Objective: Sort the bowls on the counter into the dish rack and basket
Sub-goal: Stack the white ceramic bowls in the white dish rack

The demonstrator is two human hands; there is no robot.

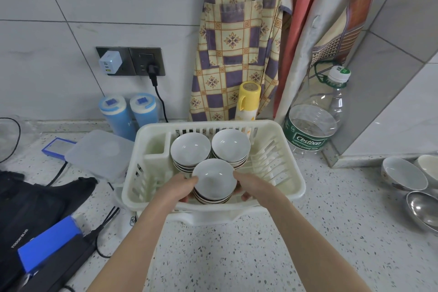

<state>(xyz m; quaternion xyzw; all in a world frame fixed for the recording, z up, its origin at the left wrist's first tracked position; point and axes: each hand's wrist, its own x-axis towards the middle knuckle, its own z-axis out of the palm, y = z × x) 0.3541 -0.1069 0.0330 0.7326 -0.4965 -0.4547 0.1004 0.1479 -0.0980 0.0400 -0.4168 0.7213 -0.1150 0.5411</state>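
Observation:
A cream plastic dish rack (282, 142) stands on the speckled counter ahead of me. Inside it sit two stacks of white bowls, one at the back left (190, 149) and one at the back right (231, 144). A third stack of white bowls (214, 180) is at the rack's near side, and both hands grip it: my left hand (182, 185) on its left rim, my right hand (248, 185) on its right rim. At the right edge of the counter lie a white bowl (403, 173), part of another white bowl (430, 166) and a metal bowl (424, 208).
Behind the rack are two blue containers (128, 111), a yellow bottle (247, 99), a large clear water bottle (315, 114) and hanging aprons (237, 38). To the left lie a clear lidded box (99, 152), a black bag (35, 197), a blue box (47, 242) and cables.

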